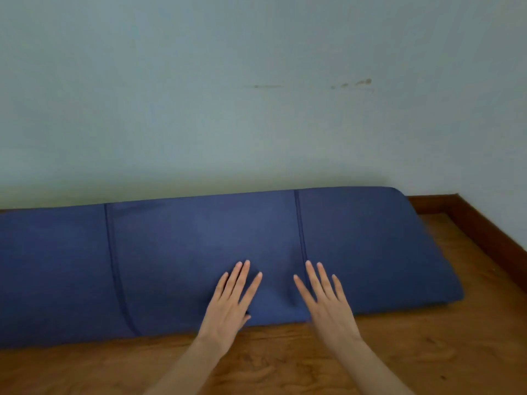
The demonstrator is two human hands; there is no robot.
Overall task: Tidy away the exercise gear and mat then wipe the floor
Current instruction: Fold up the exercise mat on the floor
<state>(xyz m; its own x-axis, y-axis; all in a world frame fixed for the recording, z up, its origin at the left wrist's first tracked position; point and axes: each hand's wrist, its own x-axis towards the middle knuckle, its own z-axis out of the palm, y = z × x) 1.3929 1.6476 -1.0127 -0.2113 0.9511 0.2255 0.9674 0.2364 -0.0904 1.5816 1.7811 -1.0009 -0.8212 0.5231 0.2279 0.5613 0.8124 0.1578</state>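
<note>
Fingers straight and spread: left hand [231, 302] and right hand [325, 299] lie flat, holding nothing, palms on the folded dark-blue fabric mat [171, 260]. Mat lies under the fingers, on the wooden floor [285, 363], its far edge against the pale wall [256, 109].

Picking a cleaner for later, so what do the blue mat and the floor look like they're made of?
The blue mat looks like matte foam or rubber with a fine woven-looking texture and dark seam lines; which one is unclear. The floor appears to be brown wood or wood-look boarding with visible grain and a slight sheen.
</note>
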